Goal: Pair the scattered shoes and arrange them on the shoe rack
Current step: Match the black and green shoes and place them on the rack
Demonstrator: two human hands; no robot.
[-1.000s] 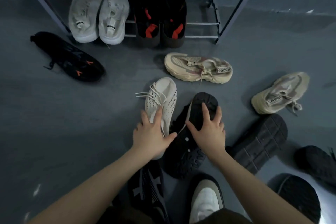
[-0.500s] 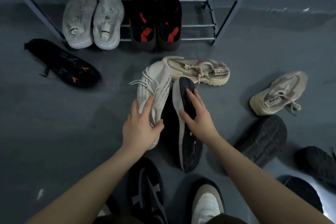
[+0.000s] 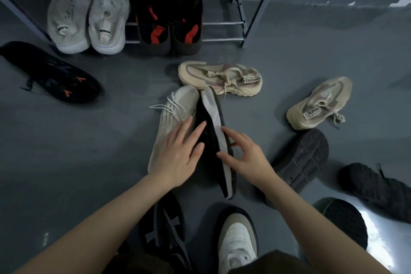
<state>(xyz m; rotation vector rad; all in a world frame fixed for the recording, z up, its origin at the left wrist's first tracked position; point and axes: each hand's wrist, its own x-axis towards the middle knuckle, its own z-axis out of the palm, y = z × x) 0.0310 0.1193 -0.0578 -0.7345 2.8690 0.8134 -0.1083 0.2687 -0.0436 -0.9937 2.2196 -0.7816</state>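
Note:
A white knit shoe [image 3: 175,104] with loose laces lies on the grey floor, toe toward the shoe rack [image 3: 253,6]. My left hand [image 3: 178,153] rests flat on its heel half, fingers spread and reaching onto the dark shoe beside it. That second shoe [image 3: 213,109], with a pale midsole and black sole, stands on its side against the white one. My right hand [image 3: 242,153] pinches its sole edge between thumb and fingers. Two beige lace shoes, one [image 3: 222,75] and the other [image 3: 318,104], lie apart beyond it.
The rack's bottom shelf holds a white pair [image 3: 86,20] and a black-and-red pair [image 3: 169,20]. A black shoe with orange marks [image 3: 55,75] lies left. A sole-up black shoe [image 3: 300,158] and black knit shoes [image 3: 375,187] lie right. A patterned black shoe [image 3: 164,224] and a cream shoe [image 3: 238,236] lie close.
The dark shoe went from sole-up to standing on its side, pressed against the white shoe. My left hand's grip loosened to a flat hand; my right hand slid back to the sole edge.

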